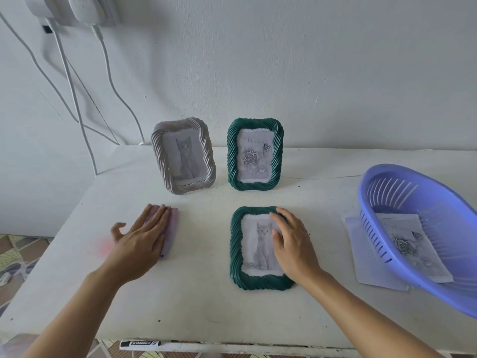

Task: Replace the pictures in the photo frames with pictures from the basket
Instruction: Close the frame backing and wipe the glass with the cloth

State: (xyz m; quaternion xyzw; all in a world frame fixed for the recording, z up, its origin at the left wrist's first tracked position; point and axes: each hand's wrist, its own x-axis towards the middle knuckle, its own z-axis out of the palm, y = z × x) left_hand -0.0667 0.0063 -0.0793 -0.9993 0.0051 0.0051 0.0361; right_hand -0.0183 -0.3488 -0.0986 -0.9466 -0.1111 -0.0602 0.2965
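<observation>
On table (201,293) | green frame (235,249) flat, lengthwise toward wall (309,73) | right hand (291,244) relaxed atop

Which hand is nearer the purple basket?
Right. The right hand rests on the flat green frame, left of the basket. The left hand lies farther left, on a lilac frame.

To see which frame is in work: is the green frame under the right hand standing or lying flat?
Lying flat. The near green frame lies face up on the table, right hand resting on it.
</observation>
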